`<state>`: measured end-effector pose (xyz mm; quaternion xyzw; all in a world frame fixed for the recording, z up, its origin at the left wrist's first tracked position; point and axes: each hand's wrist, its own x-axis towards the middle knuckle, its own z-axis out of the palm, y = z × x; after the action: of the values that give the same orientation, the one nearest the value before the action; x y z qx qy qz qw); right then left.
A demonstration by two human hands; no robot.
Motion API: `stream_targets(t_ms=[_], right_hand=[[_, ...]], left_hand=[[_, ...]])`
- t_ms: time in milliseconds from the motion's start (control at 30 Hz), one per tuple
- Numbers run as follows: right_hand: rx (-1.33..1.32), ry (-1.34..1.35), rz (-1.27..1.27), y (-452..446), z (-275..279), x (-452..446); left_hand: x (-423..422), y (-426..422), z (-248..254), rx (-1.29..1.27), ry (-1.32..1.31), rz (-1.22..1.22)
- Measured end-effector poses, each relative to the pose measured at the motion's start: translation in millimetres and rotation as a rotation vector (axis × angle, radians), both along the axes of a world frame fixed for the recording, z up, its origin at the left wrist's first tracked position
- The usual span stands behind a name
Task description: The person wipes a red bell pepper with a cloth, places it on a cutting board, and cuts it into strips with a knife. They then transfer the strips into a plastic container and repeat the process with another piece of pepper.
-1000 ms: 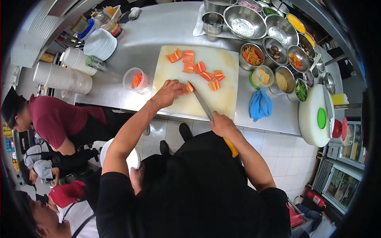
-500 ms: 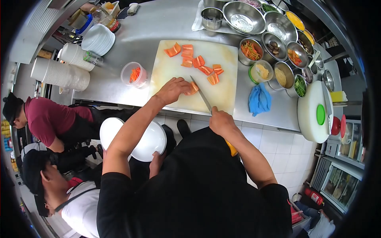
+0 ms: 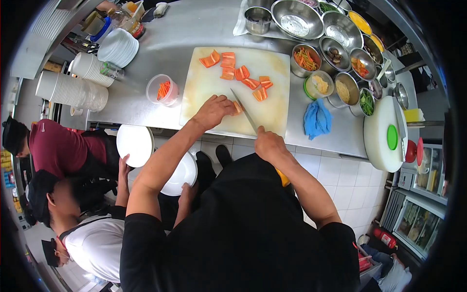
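Observation:
On the white cutting board (image 3: 204, 87), my left hand (image 3: 214, 113) has its fingers curled over a piece of red-orange bell pepper (image 3: 237, 108), holding it down. My right hand (image 3: 270, 145) grips the handle of a kitchen knife (image 3: 244, 112) at the board's near edge. The blade points away from me and lies right beside the held piece. Several flat bell pepper pieces (image 3: 227, 60) are spread over the far half of the board. Left of the board stands a clear tub (image 3: 156, 92) with thin pepper strips inside.
Several steel bowls (image 3: 296, 19) of cut vegetables stand at the right, near a blue cloth (image 3: 317, 119) and a round white block (image 3: 384, 136). Stacked plates and bowls (image 3: 73, 92) are at the left. Close on my left, a co-worker carries two white plates (image 3: 135, 146).
The co-worker at my left has shifted, and the white plates have moved apart and leftward. My left hand stays on the pepper piece; the knife has barely moved against it.

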<state>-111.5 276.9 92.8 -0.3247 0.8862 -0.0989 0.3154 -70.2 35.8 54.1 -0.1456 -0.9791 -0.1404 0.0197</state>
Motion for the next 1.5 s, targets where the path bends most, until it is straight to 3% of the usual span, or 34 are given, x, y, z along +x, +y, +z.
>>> stream_targets(t_ms=[233,600,900,1033,1233,1433,1500], right_hand=[[0.022,-0.012,0.033,10,46,14],[-0.025,0.025,0.026,-30,46,12],[0.191,-0.077,-0.013,37,74,44],[-0.022,0.025,0.03,15,75,30],[-0.058,0.021,0.03,-11,39,23],[0.156,-0.067,-0.009,36,72,44],[0.1,-0.031,0.003,27,73,38]], left_hand=[[-5,4,3,-0.091,-0.028,0.001],[-5,12,2,-0.129,0.012,0.058],[-2,12,-3,-0.091,0.054,0.081],[-3,12,-3,-0.077,0.047,0.062],[-1,15,0,-0.09,0.015,0.099],[4,11,-11,-0.036,0.086,0.098],[2,11,-11,-0.011,0.07,0.106]])
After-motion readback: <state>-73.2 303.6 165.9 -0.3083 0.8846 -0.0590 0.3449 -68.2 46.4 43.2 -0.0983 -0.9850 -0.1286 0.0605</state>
